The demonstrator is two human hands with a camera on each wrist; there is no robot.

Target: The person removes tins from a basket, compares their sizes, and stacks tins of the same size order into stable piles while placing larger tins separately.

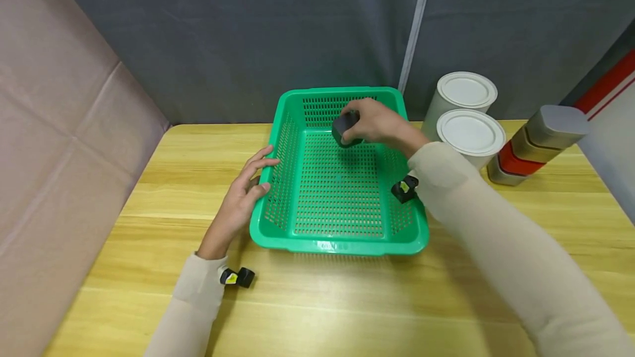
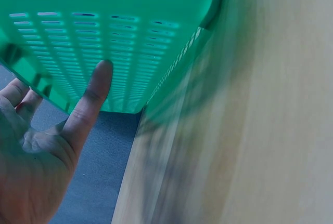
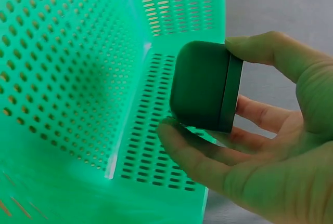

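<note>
A green plastic basket (image 1: 258,219) with slotted walls stands on the wooden table. Over its inside, toward the back, my right hand (image 1: 374,120) holds a small dark rounded-square tin (image 1: 344,125) above the basket floor. The right wrist view shows thumb and fingers pinching the tin (image 3: 200,86) by its sides, with a seam near one end. My left hand (image 1: 241,191) touches the basket's left rim, its fingers fairly straight. In the left wrist view one finger (image 2: 96,86) lies along the outer slotted wall. Some of the other fingers are partly hidden.
Two white round canisters (image 1: 470,131) stand behind my right forearm. Farther right is a leaning-looking stack of rounded-square tins (image 1: 523,158) in grey, gold and red. A grey curtain (image 1: 238,43) hangs along the back edge, and a pale cloth wall (image 1: 64,125) borders the left.
</note>
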